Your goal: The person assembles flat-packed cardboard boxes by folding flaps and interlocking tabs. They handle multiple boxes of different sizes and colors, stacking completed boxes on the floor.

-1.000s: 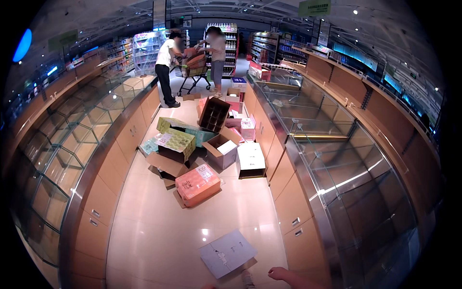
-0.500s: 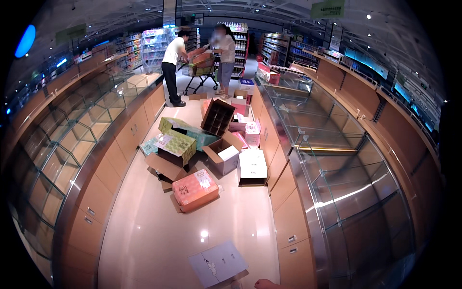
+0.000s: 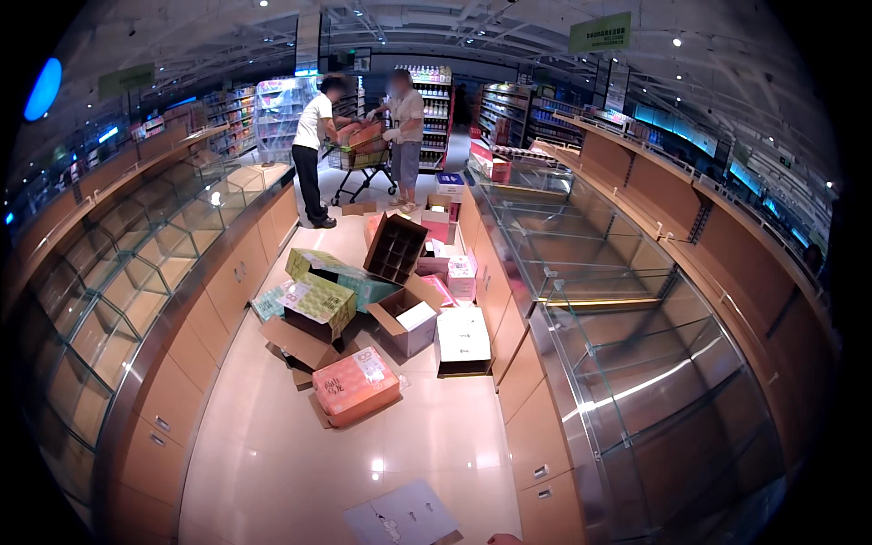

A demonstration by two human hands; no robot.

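Only a sliver of my right hand (image 3: 504,540) shows at the lower edge, right of the middle. Its fingers are mostly cut off, so what it holds, if anything, cannot be seen. Nearest to it lies a flat pale-grey printed cardboard piece (image 3: 402,516) on the floor; I cannot make out whether the hand touches it. My left hand is out of view. Farther ahead, an orange-pink carton (image 3: 357,385) lies tilted on opened brown flaps, beside a green carton (image 3: 320,307) and a white carton (image 3: 462,336).
A brown divided box (image 3: 396,249) and an open box (image 3: 406,320) sit in the carton heap across the aisle. Glass-topped counters (image 3: 599,363) and glass bins (image 3: 118,300) line both sides. Two people (image 3: 312,154) stand at a shopping cart (image 3: 360,159) by the far end.
The whole view has tilted up slightly, so the floor and cartons sit lower. Less of my right hand shows. One person at the cart has shifted their arms.
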